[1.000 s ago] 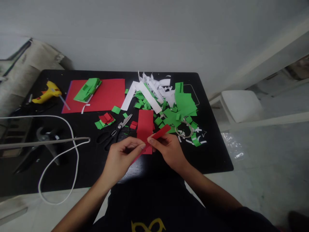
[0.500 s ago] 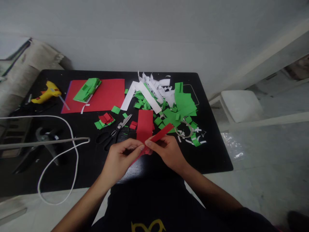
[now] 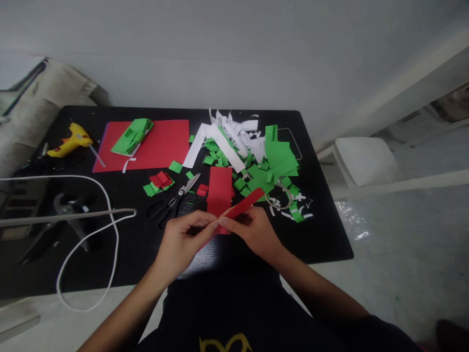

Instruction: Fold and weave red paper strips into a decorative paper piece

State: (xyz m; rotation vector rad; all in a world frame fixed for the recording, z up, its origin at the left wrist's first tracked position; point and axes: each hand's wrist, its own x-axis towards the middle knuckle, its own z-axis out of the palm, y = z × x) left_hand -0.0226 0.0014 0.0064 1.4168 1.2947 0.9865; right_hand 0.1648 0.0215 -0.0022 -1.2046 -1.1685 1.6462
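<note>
Between my two hands is a narrow red paper strip (image 3: 245, 203), slanting up to the right. My left hand (image 3: 186, 239) pinches it near its lower end, thumb and fingertips closed. Right beside it, my right hand (image 3: 256, 231) grips the strip too, thumb on top and fingers underneath. The fingertips of both hands nearly touch. A wider red paper strip (image 3: 220, 188) lies flat on the table just beyond them, its near end partly hidden by the hands. Black-handled scissors (image 3: 179, 195) rest to the left of it, blades half apart.
Green paper pieces (image 3: 282, 156) and white paper strips (image 3: 229, 146) are heaped at the back. A red sheet (image 3: 168, 142) carries a green paper bundle (image 3: 134, 136). A yellow glue gun (image 3: 71, 141), a white cable (image 3: 116, 244) and pliers (image 3: 69, 215) lie left; a ring (image 3: 278, 196) lies right.
Hardly anything differs. The fingertips have shifted slightly on the narrow red strip, and its angle has changed a little. The things on the table have stayed where they were.
</note>
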